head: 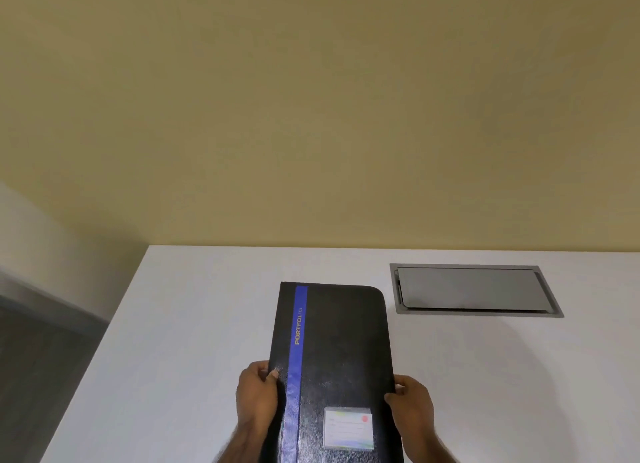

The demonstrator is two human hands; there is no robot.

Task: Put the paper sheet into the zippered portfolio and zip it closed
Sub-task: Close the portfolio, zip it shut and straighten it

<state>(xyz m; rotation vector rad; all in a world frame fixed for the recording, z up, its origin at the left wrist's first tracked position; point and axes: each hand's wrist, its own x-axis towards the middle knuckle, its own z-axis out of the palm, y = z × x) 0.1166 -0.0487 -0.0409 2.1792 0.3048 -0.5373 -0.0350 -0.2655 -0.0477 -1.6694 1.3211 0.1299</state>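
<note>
Closed portfolio (332, 369) lies flat on the white table (173, 341), left hand (256, 393) and right hand (412, 403) curled on its long edges; no paper sheet visible, so I judge opening the zipper comes next.

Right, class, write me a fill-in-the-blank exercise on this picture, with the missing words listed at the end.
1. The black portfolio has a vertical stripe coloured ____.
2. The left hand and right hand grip the portfolio by its two long ____.
3. The grey hatch is set into the ____ table.
4. The word printed on the stripe is ____.

Missing words: blue; edges; white; PORTFOLIO
</note>
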